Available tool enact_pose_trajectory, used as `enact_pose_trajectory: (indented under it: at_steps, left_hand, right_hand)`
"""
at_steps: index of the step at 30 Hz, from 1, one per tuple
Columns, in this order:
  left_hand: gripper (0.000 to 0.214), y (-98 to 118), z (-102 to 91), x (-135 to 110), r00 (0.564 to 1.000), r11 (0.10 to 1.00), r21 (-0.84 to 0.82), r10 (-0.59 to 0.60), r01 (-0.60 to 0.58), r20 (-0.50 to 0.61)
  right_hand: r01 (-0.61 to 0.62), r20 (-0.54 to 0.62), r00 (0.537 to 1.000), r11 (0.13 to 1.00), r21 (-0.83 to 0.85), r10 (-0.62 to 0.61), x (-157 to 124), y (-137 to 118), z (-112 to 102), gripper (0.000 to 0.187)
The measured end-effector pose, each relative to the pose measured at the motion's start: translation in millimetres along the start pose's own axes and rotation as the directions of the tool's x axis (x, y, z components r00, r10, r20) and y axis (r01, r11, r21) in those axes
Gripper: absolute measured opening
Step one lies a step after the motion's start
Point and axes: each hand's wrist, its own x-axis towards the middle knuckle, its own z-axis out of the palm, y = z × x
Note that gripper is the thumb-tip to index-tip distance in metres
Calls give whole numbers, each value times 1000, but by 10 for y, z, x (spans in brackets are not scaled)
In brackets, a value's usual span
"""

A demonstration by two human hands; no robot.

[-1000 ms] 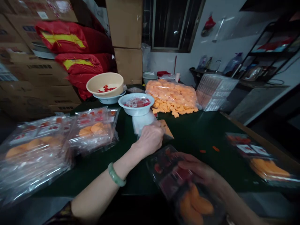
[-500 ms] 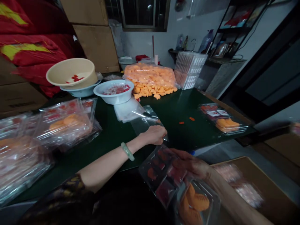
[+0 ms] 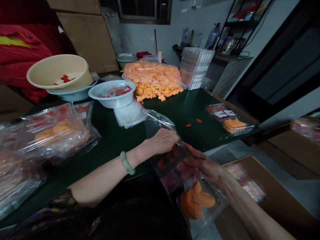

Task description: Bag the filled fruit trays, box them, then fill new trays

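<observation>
My left hand (image 3: 164, 140), with a green bangle on the wrist, is closed on the edge of a clear plastic bag (image 3: 158, 120) that stands up from the table. Below it, my right hand (image 3: 205, 165) grips the side of a clear plastic tray (image 3: 170, 182), tilted over the table's front edge. Dark red pieces lie in the tray's upper compartments, and orange moulded pieces (image 3: 196, 201) fill the lower one. The tray's upper end meets the bag by my left fist; I cannot tell whether it is inside.
A stack of flat clear bags (image 3: 131, 115) lies behind my left hand. Bagged trays (image 3: 55, 133) pile up at left. Basins (image 3: 112, 100) and a big bag of orange pieces (image 3: 155, 75) stand at the back. Another filled tray (image 3: 228, 120) is at right, above an open carton (image 3: 272, 186).
The tray has come up and left towards my left hand, so its upper end now meets the bag. The bag has been lifted off the table and its film bulges upward.
</observation>
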Motion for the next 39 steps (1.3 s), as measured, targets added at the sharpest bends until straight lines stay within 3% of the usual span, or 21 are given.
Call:
enact_pose_trajectory:
  at_steps: [3,8,12,15,17,20,22,26,29,31,33,36,39]
  left_hand:
    - [14,38,-50,-48,1000,1000,8,-12,12,0]
    - [16,49,-156,-267,979,979,30,-203,203,19]
    - [22,-66,-87,-499,896,896,2,-443,443,20]
    - [31,-140,10,-630,792,771,-189,-606,608,77]
    - [30,-154,66,-687,749,647,-425,-650,633,127]
    - [22,-131,118,-757,753,447,-721,-638,530,158]
    - [19,-101,132,-813,776,398,-793,-615,461,143]
    - [19,0,157,-966,805,583,-694,-594,422,-9]
    - [21,140,188,-1099,798,698,-531,-599,480,-67]
    - [26,259,202,-1193,800,742,-424,-596,520,-62]
    - [32,373,199,-1290,835,780,-379,-550,499,-34]
    - [32,474,161,-1414,885,780,-458,-464,427,36]
    - [26,454,93,-1478,903,755,-515,-416,407,104]
  right_hand:
    - [36,-19,999,999,1,-36,-15,20,1,84]
    - [81,-70,994,996,30,-78,-23,109,20,80]
    - [127,-86,989,991,35,-124,-12,190,98,80]
    - [206,-162,968,974,89,-190,5,253,180,74]
    - [243,-211,954,961,133,-212,18,301,236,72]
    - [243,-226,952,957,156,-205,31,374,318,76]
    - [245,-245,948,955,166,-201,31,414,375,78]
    - [269,-320,925,947,176,-204,15,490,492,76]
    - [272,-365,909,950,151,-202,9,568,570,71]
    - [260,-418,890,956,137,-182,9,616,623,68]
    - [238,-475,869,960,147,-143,1,645,685,64]
    - [181,-538,842,965,190,-51,-26,648,792,54]
    - [125,-563,827,972,198,8,-56,646,878,38]
